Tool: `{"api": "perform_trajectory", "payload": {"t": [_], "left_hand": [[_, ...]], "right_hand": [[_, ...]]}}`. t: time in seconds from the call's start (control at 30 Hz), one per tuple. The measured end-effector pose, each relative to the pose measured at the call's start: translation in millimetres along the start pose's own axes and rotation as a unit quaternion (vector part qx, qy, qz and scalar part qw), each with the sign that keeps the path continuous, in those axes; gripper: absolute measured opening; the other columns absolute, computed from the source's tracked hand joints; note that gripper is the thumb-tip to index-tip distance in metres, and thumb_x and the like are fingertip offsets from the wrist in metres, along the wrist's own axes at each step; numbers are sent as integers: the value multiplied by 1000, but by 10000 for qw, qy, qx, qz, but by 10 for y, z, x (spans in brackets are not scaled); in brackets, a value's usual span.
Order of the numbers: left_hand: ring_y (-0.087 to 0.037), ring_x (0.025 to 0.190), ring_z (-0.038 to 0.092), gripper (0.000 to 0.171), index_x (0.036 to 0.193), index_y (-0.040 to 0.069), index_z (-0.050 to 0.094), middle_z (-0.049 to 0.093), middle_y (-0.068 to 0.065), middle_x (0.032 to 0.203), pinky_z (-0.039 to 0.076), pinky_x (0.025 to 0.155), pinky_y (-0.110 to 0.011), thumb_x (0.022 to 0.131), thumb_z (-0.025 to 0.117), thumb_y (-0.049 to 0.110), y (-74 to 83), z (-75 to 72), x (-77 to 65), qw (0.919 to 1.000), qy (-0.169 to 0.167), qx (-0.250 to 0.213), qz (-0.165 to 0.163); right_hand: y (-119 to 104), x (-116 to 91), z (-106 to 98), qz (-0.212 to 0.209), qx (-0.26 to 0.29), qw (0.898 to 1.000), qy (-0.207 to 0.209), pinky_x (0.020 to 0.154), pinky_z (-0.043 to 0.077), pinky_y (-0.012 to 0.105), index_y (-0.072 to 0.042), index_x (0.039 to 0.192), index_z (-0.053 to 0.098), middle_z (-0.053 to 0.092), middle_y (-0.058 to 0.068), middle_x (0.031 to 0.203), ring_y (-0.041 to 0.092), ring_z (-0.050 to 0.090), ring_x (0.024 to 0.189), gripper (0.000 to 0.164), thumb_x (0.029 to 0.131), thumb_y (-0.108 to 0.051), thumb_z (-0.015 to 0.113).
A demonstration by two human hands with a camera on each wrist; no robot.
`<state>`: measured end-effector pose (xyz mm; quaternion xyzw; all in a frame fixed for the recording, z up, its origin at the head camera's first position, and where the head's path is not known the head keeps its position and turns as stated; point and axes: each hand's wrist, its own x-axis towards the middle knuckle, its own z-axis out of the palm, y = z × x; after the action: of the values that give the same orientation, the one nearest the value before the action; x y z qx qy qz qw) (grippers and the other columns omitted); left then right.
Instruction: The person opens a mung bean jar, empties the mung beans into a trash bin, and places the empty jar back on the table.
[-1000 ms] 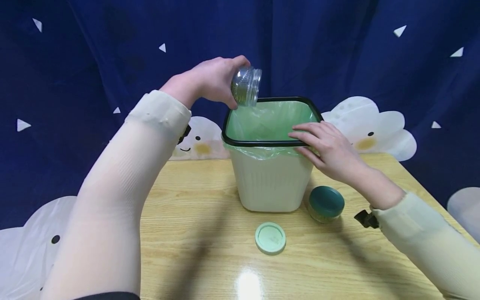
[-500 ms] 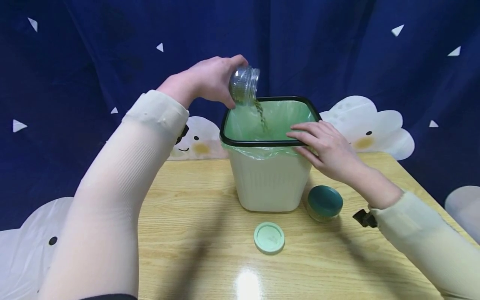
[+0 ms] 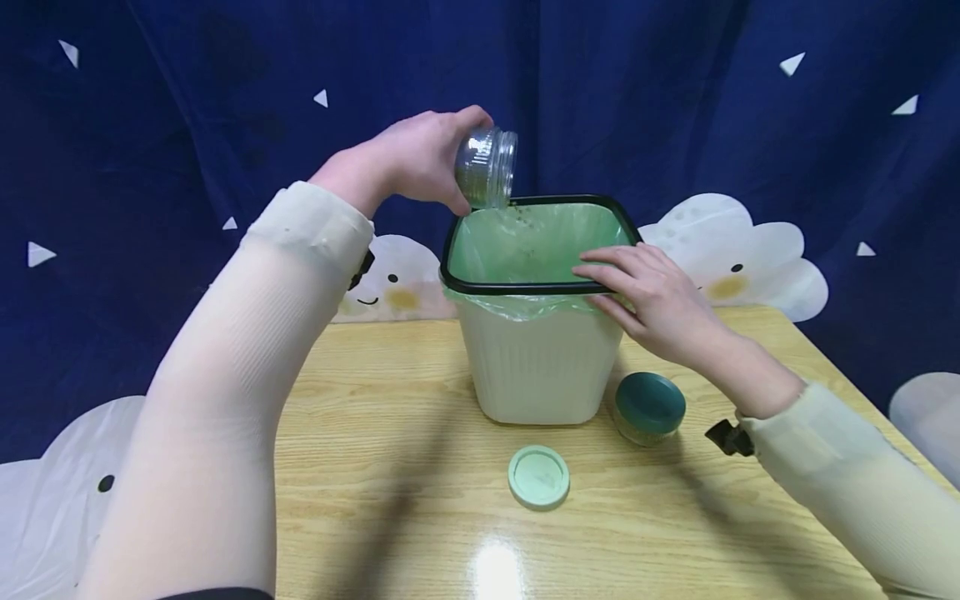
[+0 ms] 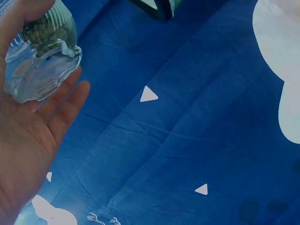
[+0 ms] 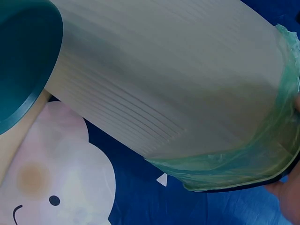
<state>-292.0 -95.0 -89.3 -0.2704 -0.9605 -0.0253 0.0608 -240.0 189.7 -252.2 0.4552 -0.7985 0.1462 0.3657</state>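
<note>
Left hand's (image 3: 426, 155) grip holds clear jar (image 3: 478, 168), long axis near-level, mouth rightward over bin (image 3: 540, 358); loose right hand (image 3: 654, 298) touches rim (image 3: 517, 288).

A dark blue curtain (image 3: 600, 100), printed with white triangles (image 3: 792, 63) and pale clouds (image 3: 757, 242) with faces, hangs behind a wooden table (image 3: 337, 400), whose top reflects a bright glare (image 3: 497, 571).

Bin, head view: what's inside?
A green bag lines the bin. A few dark bits show against it, just below the tilted jar's mouth. The bottom is hidden behind the front rim, so anything lying there can't be seen.
</note>
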Motion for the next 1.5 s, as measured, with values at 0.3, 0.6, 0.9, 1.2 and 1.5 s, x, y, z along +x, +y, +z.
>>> {"api": "perform_trajectory", "payload": {"t": [0.3, 0.6, 0.9, 1.2, 1.5], "left_hand": [[-28, 117, 50, 92, 150, 20, 30, 50, -11, 137, 44, 98, -43, 74, 83, 21, 5, 8, 17, 9998, -106, 154, 24], [-28, 116, 50, 94, 150, 21, 29, 49, -10, 138, 45, 97, -42, 73, 83, 21, 16, -13, 20, 9998, 30, 171, -1], [-27, 116, 51, 93, 149, 20, 31, 52, -10, 136, 44, 97, -42, 72, 83, 21, 37, 11, 59, 9995, -54, 297, 74], [-27, 116, 51, 92, 149, 19, 31, 51, -11, 136, 44, 97, -42, 73, 82, 19, 3, 32, 31, 9994, -102, 312, 64], [-28, 118, 49, 94, 151, 20, 28, 48, -11, 139, 45, 98, -43, 73, 82, 21, 35, -40, 26, 9995, 28, 302, 15]], "right_hand": [[10, -3, 2, 39, 2, 10000, -17, 95, 38, 48, -6, 121, 64, 60, 13, 124, 34, 55, 109, 36, 86, -10, 69], [10, 2, -10, 18, 30, 10000, 27, 95, 38, 48, -6, 121, 64, 60, 13, 124, 34, 55, 109, 35, 87, -11, 68], [10, 9, -20, -18, 38, 10000, 44, 94, 39, 47, -6, 120, 64, 60, 14, 122, 34, 55, 108, 36, 84, -8, 70], [14, 7, -10, 29, 22, 10000, -4, 96, 38, 49, -6, 121, 64, 60, 13, 124, 34, 54, 110, 35, 86, -10, 69], [18, 6, -24, 51, -1, 10000, -19, 96, 38, 50, -7, 121, 64, 60, 13, 124, 35, 54, 110, 37, 85, -9, 70]]}}
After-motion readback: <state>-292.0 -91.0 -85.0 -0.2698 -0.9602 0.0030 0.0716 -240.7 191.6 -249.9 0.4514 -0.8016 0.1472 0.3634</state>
